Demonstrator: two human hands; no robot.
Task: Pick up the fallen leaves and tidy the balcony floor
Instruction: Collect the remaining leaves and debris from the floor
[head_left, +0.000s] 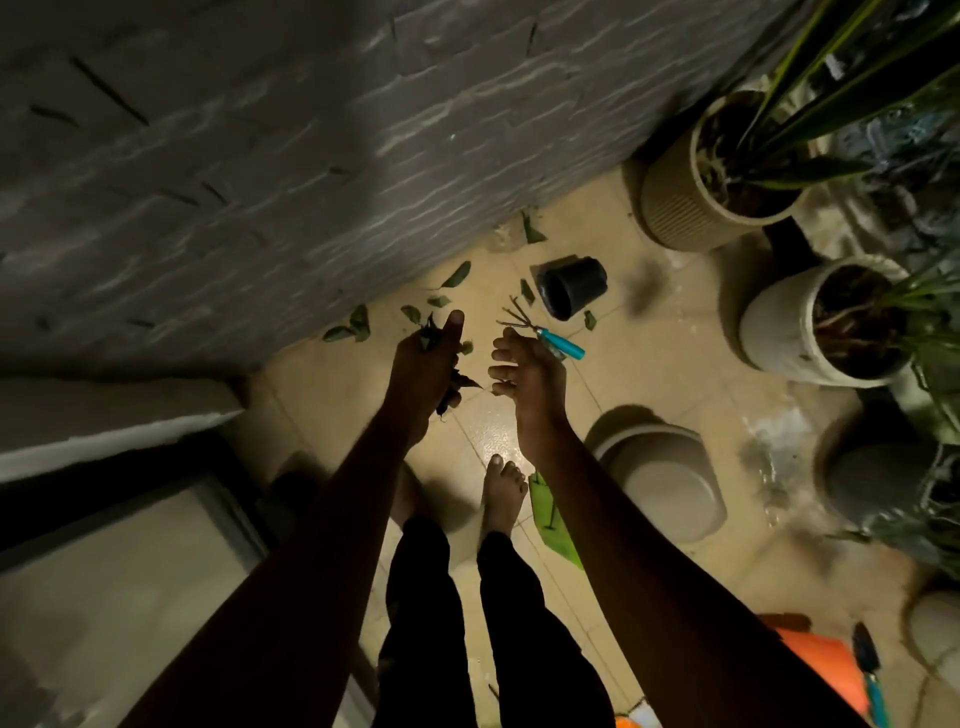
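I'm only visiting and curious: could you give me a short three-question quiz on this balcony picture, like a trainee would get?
1. True or false: the black pot stands upright.
2. Which hand grips the bunch of leaves? A) left B) right C) neither
3. Fill in: the hand rake has a ___ handle.
Key: 1 false, it lies on its side; 2 A, the left hand; 3 teal.

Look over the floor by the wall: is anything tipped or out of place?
Yes. A small black pot lies tipped on its side near the wall. Beside it loose leaves are scattered, a teal-handled hand rake lies on the tiles, and one large green leaf sits by the right foot.
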